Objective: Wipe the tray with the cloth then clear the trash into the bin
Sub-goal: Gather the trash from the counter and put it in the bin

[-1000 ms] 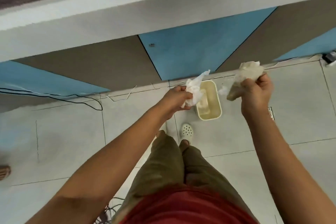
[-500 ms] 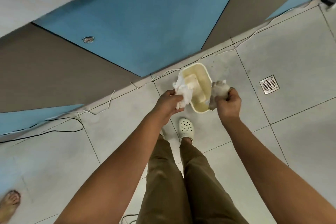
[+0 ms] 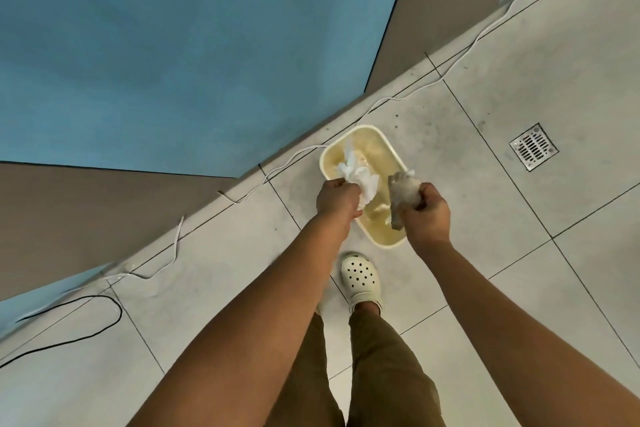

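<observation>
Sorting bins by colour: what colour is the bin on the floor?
Cream, pale yellow bin, clearest in the head view.

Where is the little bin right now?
The cream bin stands on the tiled floor by the wall, just beyond the white clog, under both hands, left of the floor drain.

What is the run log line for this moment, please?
left hand: grips white tissue | right hand: grips grey wad | both above bin

Bin (image 3: 325,158): on the floor (image 3: 519,80), near the wall's foot.
Left hand (image 3: 337,199): over the bin's left rim, holding tissue (image 3: 360,177).
Right hand (image 3: 427,213): over its right rim, holding wad (image 3: 401,189).
Drain (image 3: 533,146): right of bin.
</observation>
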